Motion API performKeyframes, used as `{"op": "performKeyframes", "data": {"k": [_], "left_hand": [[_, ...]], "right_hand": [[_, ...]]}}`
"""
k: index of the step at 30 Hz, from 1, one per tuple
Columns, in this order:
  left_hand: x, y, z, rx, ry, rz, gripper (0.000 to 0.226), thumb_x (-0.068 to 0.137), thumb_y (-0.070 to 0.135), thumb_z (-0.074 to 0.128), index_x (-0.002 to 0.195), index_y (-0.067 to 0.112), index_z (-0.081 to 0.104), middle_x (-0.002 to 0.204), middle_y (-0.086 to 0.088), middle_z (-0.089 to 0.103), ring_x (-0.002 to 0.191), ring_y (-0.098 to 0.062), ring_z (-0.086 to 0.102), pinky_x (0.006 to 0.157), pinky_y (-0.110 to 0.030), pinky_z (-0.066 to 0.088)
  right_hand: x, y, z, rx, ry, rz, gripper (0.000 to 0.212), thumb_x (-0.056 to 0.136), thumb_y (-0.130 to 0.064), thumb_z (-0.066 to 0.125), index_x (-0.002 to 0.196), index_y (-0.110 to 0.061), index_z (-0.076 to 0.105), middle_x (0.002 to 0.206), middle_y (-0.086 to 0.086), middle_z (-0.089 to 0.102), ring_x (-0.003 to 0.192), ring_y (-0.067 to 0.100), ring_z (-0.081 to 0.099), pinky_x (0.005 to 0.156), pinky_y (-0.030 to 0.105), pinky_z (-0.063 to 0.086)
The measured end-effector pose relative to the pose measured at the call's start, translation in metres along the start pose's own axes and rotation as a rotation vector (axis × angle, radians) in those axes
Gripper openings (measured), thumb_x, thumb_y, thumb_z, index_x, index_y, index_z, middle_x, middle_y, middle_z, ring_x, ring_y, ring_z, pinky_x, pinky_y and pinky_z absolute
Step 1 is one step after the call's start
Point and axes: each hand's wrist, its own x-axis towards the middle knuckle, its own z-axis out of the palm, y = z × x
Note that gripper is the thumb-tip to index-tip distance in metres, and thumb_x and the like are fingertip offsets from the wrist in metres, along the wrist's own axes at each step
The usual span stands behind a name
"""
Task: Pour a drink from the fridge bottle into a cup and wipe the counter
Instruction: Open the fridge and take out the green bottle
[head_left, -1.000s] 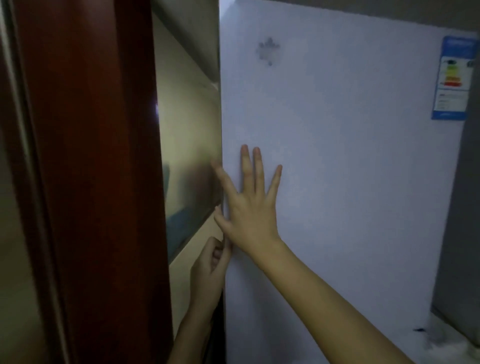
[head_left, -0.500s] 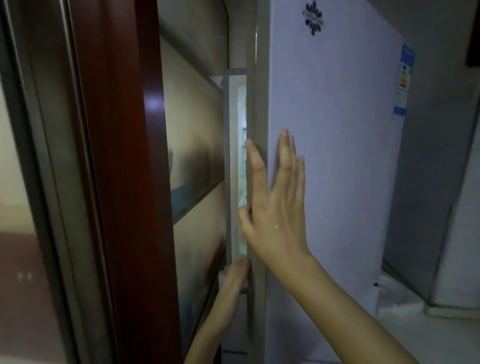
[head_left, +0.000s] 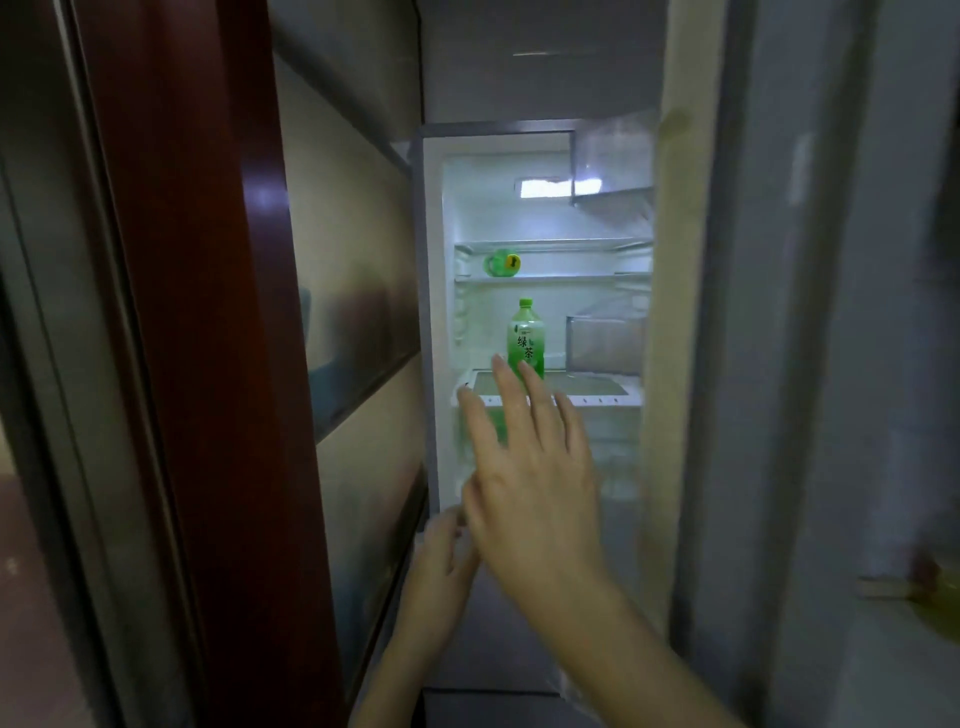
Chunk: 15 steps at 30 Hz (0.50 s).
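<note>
Before the lit fridge shelf (head_left: 597, 400), the right hand (head_left: 530, 478) is hovering, fingers (head_left: 506, 400) spread; the upright green bottle (head_left: 525, 338) is likely calling for a firm mid-body wrap.

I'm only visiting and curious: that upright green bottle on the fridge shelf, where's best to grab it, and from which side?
Probably round the wide labelled body of the green bottle, below its narrowing neck, coming straight in from the open front. It stands upright on the shelf with space either side, and the open right hand is in front of it.
</note>
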Motion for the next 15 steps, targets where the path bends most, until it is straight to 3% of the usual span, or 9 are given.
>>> {"op": "performKeyframes", "data": {"k": [2, 4, 7, 15], "left_hand": [[0.02, -0.011, -0.006, 0.123, 0.001, -0.011, 0.033, 0.097, 0.035, 0.053, 0.129, 0.028, 0.054, 0.128, 0.003, 0.055, 0.12, -0.011, 0.051, 0.101, -0.037, 0.045], [0.04, -0.022, -0.011, 0.222, 0.057, -0.039, 0.046, 0.096, 0.043, 0.05, 0.14, 0.03, 0.044, 0.133, 0.006, 0.046, 0.12, -0.007, 0.04, 0.099, -0.032, 0.04], [0.067, -0.025, -0.015, 0.356, 0.105, 0.061, 0.049, 0.096, 0.042, 0.051, 0.142, 0.031, 0.039, 0.129, 0.005, 0.044, 0.109, -0.005, 0.035, 0.089, -0.024, 0.032], [0.15, -0.048, 0.007, 0.473, 0.071, 0.193, 0.052, 0.096, 0.04, 0.056, 0.143, 0.021, 0.044, 0.136, -0.003, 0.049, 0.12, -0.023, 0.047, 0.098, -0.033, 0.039]], "right_hand": [[0.005, 0.007, 0.019, 0.032, -0.174, 0.077, 0.066, 0.086, -0.021, 0.048, 0.148, -0.022, 0.024, 0.161, 0.009, 0.009, 0.148, 0.029, 0.007, 0.118, 0.048, 0.014], [0.01, 0.017, 0.041, 0.03, -0.254, 0.189, 0.07, 0.086, -0.023, 0.05, 0.149, -0.02, 0.019, 0.16, 0.011, 0.009, 0.147, 0.031, 0.007, 0.118, 0.05, 0.014], [0.016, 0.032, 0.074, 0.004, -0.288, 0.336, 0.076, 0.085, -0.028, 0.053, 0.15, -0.02, 0.016, 0.16, 0.013, 0.008, 0.145, 0.032, 0.012, 0.117, 0.05, 0.018], [0.043, 0.071, 0.171, 0.004, -0.38, 0.604, 0.078, 0.085, -0.032, 0.053, 0.15, -0.02, 0.012, 0.156, 0.013, 0.015, 0.142, 0.032, 0.018, 0.113, 0.044, 0.026]]}}
